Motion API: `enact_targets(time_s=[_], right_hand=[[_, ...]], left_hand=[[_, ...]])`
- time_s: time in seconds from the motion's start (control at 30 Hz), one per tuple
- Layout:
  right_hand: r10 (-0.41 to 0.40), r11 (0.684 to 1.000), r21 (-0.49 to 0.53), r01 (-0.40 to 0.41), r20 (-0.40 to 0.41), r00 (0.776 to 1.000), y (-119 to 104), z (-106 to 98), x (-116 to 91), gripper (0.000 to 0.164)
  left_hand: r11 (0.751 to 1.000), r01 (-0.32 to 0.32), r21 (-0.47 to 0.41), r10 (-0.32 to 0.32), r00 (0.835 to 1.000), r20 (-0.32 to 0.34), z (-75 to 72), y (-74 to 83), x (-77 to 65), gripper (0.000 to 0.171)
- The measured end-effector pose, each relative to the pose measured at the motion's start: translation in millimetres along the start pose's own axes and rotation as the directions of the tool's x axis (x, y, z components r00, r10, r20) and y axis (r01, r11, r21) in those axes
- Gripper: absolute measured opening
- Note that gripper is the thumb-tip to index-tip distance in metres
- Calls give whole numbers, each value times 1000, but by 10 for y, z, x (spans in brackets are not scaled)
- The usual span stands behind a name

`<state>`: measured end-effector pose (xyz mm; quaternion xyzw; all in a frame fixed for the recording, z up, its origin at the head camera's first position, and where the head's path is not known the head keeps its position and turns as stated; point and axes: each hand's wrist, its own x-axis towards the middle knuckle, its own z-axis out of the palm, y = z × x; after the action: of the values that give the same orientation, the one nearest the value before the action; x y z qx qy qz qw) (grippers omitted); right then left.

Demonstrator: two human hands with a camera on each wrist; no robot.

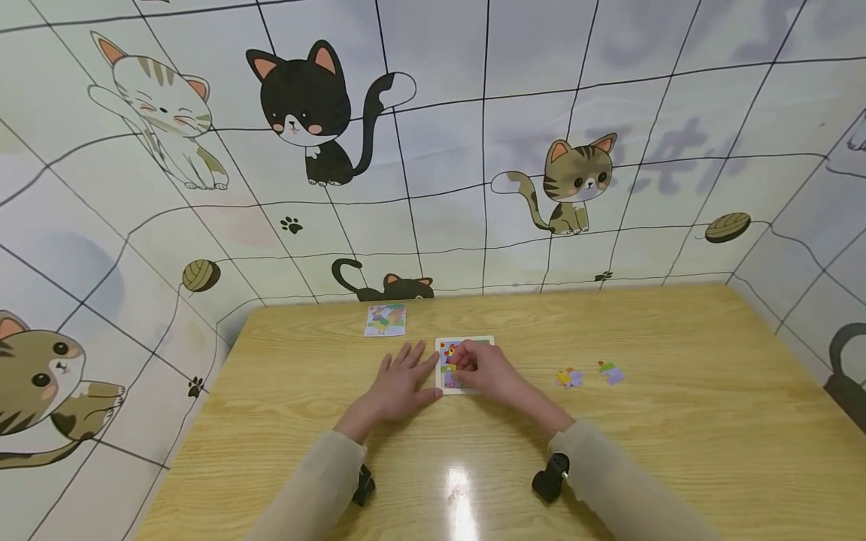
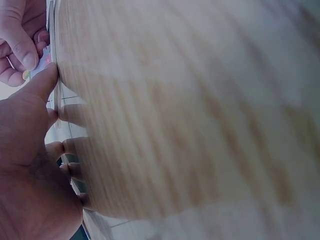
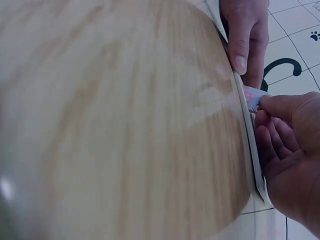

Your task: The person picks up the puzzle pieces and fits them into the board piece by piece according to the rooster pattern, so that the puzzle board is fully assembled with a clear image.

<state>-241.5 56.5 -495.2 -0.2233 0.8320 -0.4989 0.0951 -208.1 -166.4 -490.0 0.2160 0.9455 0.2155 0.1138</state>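
Note:
A small jigsaw puzzle board (image 1: 439,379) with a white border lies on the table, a colourful picture partly filling it. My right hand (image 1: 483,370) is over the board and covers much of it. Between its thumb and fingers it pinches a pale lilac puzzle piece (image 3: 254,94) with a pink patch, tilted up from the board. My left hand (image 1: 401,389) rests flat at the board's left side, fingers spread, with the thumb and index fingertips at the border. In the right wrist view the left thumb (image 3: 240,62) presses at the board's edge.
Two loose puzzle pieces, one yellow and lilac (image 1: 569,377) and one green and lilac (image 1: 612,373), lie right of the board. A square picture card (image 1: 385,320) sits at the back left. Behind the wooden table (image 1: 676,421) stands a cat-printed wall (image 1: 446,165).

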Motion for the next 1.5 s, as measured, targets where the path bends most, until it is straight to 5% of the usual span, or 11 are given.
enact_targets(time_s=[0.43,0.87,1.5], right_hand=[[-33,997,-71,31,-23,999,-9,76,0,19],[14,983,-182,-23,-49,999,-33,119,1,20],[-108,967,-230,108,14,994,4,67,-19,20]], left_hand=[[1000,1,30,-1,1000,2,-22,17,-8,67],[999,5,36,-4,1000,-7,-19,24,1,67],[1000,13,28,-13,1000,0,-25,21,-3,66]])
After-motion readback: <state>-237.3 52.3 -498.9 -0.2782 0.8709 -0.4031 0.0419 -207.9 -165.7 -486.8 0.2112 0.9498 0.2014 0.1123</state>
